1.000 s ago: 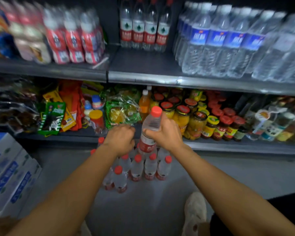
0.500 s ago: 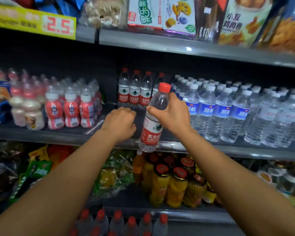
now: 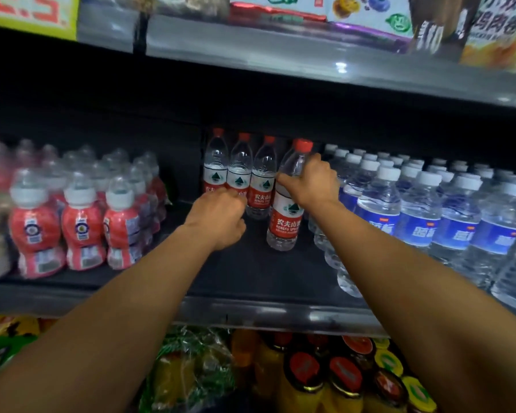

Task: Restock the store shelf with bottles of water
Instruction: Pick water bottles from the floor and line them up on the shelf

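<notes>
Placing step: right hand (image 3: 310, 181) grasps the red-labelled bottle (image 3: 286, 216), left hand (image 3: 221, 217) clenched empty at its 9 o'clock; next, seat it upright beside the back row (image 3: 240, 174).

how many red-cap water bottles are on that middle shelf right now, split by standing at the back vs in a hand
Red-cap water bottles standing at the back: 3
Red-cap water bottle held in the right hand: 1, the bottle
Left hand: 0, fist closed
Total: 4

place: a shop | signs: long shelves (image 3: 280, 314) full of water bottles (image 3: 379, 204), red drinks (image 3: 81, 231), jars (image 3: 346, 380), snack packs (image 3: 370, 13), a yellow price tag (image 3: 30, 16)
</notes>
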{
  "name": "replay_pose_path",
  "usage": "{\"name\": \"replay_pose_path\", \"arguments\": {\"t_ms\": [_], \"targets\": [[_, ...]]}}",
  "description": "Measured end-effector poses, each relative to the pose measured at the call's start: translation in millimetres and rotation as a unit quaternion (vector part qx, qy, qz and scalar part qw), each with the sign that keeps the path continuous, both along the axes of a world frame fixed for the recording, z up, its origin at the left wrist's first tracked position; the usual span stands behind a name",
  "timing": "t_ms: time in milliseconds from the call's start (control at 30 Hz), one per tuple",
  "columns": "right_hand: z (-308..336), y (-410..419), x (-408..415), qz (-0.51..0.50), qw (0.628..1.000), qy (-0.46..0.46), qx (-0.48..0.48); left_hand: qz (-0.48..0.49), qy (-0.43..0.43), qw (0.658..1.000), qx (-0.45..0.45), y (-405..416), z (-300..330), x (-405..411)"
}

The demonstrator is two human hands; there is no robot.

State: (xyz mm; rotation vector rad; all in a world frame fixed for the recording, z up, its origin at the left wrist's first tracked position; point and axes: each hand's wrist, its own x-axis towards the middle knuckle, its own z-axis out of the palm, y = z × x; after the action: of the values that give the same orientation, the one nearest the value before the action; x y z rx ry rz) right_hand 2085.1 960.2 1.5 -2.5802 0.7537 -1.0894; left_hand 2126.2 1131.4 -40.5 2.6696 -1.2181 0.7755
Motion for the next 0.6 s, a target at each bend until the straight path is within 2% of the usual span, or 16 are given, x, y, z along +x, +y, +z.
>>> {"name": "replay_pose_path", "arguments": {"t_ms": [267,600], "targets": [[-9,-37,57,-0.025,0.999,0.006,0.031,-0.037,0.004,0.999,0.002,-25,-21,45],[-10,-58,84,-0.018,0.999,0.002,0.050,-0.020,0.009,0.999,0.027,-42,-30,65]]}}
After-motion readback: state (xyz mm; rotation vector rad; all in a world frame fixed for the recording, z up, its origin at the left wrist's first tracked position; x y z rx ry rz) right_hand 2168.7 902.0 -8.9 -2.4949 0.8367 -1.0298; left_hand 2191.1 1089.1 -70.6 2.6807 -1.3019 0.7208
